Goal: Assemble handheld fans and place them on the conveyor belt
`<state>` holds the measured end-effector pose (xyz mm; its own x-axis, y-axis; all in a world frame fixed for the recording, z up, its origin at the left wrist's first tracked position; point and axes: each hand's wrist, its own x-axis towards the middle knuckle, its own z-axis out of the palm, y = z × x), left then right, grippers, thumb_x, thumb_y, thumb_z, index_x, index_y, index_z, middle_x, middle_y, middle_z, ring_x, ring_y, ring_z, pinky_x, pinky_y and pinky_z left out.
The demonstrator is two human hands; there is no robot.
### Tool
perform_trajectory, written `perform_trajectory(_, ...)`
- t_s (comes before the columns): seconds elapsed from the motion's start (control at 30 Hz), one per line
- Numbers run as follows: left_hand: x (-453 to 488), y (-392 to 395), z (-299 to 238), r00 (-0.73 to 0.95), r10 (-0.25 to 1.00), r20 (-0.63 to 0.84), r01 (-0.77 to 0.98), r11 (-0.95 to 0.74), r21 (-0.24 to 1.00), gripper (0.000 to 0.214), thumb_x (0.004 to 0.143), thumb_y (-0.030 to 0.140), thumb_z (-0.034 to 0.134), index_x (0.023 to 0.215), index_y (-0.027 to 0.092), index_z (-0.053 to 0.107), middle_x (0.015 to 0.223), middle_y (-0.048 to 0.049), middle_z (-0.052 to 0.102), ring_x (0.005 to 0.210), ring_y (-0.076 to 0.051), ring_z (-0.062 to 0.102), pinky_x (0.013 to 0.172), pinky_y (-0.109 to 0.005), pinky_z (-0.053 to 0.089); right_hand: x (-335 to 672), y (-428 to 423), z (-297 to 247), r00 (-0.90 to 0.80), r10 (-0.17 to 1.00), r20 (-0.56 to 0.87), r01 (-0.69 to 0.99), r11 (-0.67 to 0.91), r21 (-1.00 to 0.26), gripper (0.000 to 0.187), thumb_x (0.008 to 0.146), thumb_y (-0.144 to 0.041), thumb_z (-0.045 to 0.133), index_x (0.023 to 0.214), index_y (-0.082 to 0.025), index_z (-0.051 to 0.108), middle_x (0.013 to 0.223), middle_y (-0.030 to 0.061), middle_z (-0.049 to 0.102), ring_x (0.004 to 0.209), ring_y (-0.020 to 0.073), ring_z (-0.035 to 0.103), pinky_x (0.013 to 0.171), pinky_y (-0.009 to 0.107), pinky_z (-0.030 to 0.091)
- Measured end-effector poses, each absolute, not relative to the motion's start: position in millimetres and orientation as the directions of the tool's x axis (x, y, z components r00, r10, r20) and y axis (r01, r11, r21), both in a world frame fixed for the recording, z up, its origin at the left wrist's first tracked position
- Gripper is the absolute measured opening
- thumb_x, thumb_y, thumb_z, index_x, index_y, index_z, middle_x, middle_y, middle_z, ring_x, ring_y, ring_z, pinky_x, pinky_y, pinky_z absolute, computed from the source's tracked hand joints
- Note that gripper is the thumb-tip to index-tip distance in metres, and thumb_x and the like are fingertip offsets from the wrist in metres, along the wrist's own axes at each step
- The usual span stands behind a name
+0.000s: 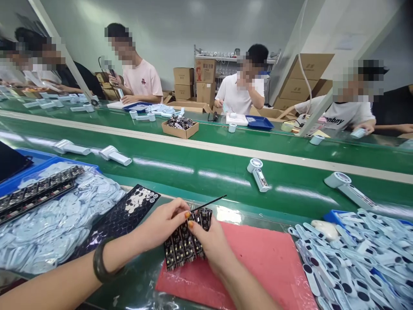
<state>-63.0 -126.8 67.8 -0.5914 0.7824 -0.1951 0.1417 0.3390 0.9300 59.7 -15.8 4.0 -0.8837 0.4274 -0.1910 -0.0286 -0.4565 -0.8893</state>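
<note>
My left hand (163, 224) and my right hand (211, 241) both grip a black panel of small circuit boards (180, 247), held just above a red mat (267, 258). Both thumbs press on the panel's top edge. A thin black tweezer-like tool (209, 201) sticks out from my right hand, pointing up and right. A dark bangle (98, 265) circles my left wrist.
A black sheet of round stickers (129, 213) lies to the left, beside a blue tray of pale blue parts (58, 219) with another circuit panel (35, 191). Pale blue housings (358, 258) pile up on the right. White handheld devices (258, 172) ride the green conveyor (206, 159). Several people sit opposite.
</note>
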Motion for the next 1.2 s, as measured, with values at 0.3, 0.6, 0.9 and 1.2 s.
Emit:
perform_trajectory(0.3, -51.3, -149.3, 64.7, -0.267, 0.846, -0.462, -0.504, 0.286, 0.815, 0.046, 0.078, 0.059, 0.077, 0.079, 0.020, 0.052, 0.049, 0.0071, 0.042, 0.037, -0.008, 0.029, 0.040, -0.021, 0.026, 66.3, -0.6, 20.8, -0.973, 0.224, -0.050, -0.075, -0.518, -0.852, 0.056, 0.066, -0.046, 0.095, 0.109, -0.019, 0.070, 0.092, 0.0016, 0.072, 0.077, 0.0156, 0.063, 0.076, 0.029, 0.051)
perform_trajectory(0.6, -53.6, -140.1, 58.1, -0.683, 0.720, -0.125, 0.015, 0.184, 0.983, 0.034, 0.088, 0.051, 0.072, 0.095, 0.019, 0.062, 0.081, -0.0004, 0.064, 0.071, -0.014, 0.057, 0.066, -0.023, 0.045, 66.0, -17.7, 17.9, -0.954, 0.190, -0.231, 0.052, -0.655, -0.754, 0.065, 0.062, -0.047, 0.098, 0.108, -0.017, 0.062, 0.093, 0.0035, 0.071, 0.079, 0.0171, 0.066, 0.071, 0.028, 0.052)
perform_trajectory(0.9, -44.5, -133.6, 61.0, -0.724, 0.661, -0.196, -0.167, 0.107, 0.980, 0.041, 0.087, 0.050, 0.074, 0.111, 0.020, 0.059, 0.086, -0.0005, 0.065, 0.074, -0.014, 0.062, 0.067, -0.023, 0.049, 68.2, -15.8, 24.4, -0.974, 0.178, -0.142, -0.013, -0.666, -0.746, 0.066, 0.068, -0.054, 0.093, 0.113, -0.017, 0.062, 0.096, 0.0053, 0.070, 0.075, 0.0162, 0.064, 0.066, 0.027, 0.051)
perform_trajectory(1.2, -62.8, -153.7, 62.3, -0.624, 0.749, -0.223, -0.009, 0.279, 0.960, 0.045, 0.088, 0.060, 0.070, 0.086, 0.017, 0.059, 0.065, 0.0017, 0.060, 0.048, -0.010, 0.055, 0.046, -0.018, 0.038, 66.0, -13.6, 21.0, -0.935, 0.292, -0.202, 0.012, -0.544, -0.839, 0.057, 0.067, -0.046, 0.093, 0.108, -0.019, 0.064, 0.097, 0.0030, 0.071, 0.085, 0.0196, 0.065, 0.081, 0.034, 0.053)
